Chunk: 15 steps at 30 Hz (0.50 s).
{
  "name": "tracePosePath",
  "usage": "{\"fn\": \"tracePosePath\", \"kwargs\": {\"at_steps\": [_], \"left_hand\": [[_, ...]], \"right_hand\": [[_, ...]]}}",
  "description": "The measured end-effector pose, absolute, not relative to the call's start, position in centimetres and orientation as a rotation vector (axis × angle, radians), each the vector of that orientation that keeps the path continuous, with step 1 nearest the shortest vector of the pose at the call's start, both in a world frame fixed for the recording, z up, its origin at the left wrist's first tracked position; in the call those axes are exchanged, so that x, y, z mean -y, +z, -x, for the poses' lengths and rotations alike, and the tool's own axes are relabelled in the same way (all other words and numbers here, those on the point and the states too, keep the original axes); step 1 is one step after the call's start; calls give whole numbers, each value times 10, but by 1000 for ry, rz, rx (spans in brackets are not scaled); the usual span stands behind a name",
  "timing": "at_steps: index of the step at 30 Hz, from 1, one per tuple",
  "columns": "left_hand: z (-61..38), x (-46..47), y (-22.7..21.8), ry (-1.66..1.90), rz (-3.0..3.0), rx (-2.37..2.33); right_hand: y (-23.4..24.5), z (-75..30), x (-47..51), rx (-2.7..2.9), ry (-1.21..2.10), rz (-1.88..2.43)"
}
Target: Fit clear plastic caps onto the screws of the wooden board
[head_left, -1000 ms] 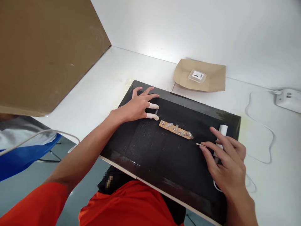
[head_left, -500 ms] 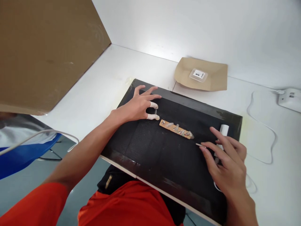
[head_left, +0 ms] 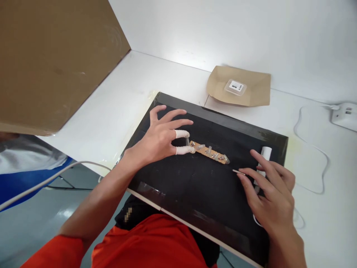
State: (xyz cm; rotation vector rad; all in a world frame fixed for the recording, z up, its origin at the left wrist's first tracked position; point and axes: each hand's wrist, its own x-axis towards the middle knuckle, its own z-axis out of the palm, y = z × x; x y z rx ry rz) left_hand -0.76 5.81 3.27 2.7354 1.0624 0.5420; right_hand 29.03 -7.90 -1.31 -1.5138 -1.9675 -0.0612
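An orange-tan strip [head_left: 208, 153] lies on the black mat, carrying several small clear pieces and shiny metal bits. At its left end is my left hand [head_left: 163, 139], with white covers on the thumb and forefinger. Those two fingertips pinch a small clear tube-like piece [head_left: 187, 142]; the other fingers are spread. Right of the strip, my right hand [head_left: 269, 190] pinches a thin metal rod [head_left: 237, 171] between thumb and forefinger, its tip pointing left, apart from the strip. A white cylinder [head_left: 266, 153] is partly hidden behind this hand.
The black mat [head_left: 178, 190] covers part of the white table [head_left: 111, 96]. Behind it sits a brown paper tray [head_left: 256, 89] holding a clear labelled box [head_left: 235, 87]. A white power strip [head_left: 346, 116] with a cable is at right; a large brown panel [head_left: 55, 63] stands at left.
My left hand has moved down and slightly right with the clear piece, to the strip's left end. My right hand and the rod have hardly moved.
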Motion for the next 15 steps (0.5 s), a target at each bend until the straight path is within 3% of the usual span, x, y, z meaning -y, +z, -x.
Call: {"fn": "tracePosePath", "kwargs": {"at_steps": [15], "left_hand": [[-7,-67,12,629,-2778,-942]], "right_hand": [[-10,-290,80,1985,-61,1525]]}}
